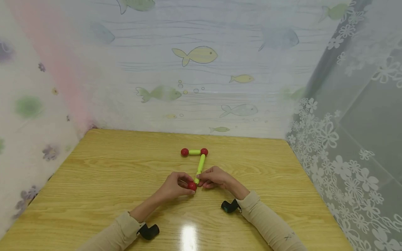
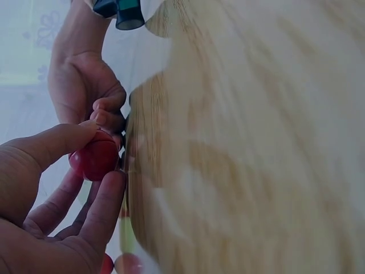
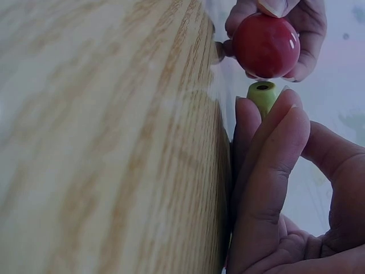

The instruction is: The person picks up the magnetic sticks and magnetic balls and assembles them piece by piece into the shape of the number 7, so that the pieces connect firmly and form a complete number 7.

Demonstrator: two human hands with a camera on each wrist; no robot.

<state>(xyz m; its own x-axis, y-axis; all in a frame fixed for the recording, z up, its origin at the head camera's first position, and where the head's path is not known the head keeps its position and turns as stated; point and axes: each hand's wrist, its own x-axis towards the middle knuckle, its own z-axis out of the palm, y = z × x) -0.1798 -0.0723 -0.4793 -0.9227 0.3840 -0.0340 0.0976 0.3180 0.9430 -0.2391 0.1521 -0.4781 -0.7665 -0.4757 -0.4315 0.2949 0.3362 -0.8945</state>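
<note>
Between thumb and fingers, my left hand (image 1: 176,187) pinches a red ball (image 1: 192,186) low over the table. Just right of it, my right hand (image 1: 216,177) grips the near end of a yellow-green rod (image 1: 201,164). In the right wrist view, the rod's tip (image 3: 262,91) shows a dark hole and faces the ball (image 3: 266,45), with a thin gap between them. The rod's far end meets a second red ball (image 1: 204,152). From there a shorter yellow-green rod (image 1: 194,152) runs left to a third red ball (image 1: 184,152).
All of this lies on a wood-grain table (image 1: 125,167). Behind it hangs a curtain (image 1: 194,80) printed with fish, and a flowered sheet (image 1: 355,167) borders the right side. Black wrist cameras, the left one (image 1: 149,231) and the right one (image 1: 230,206), sit at the sleeves.
</note>
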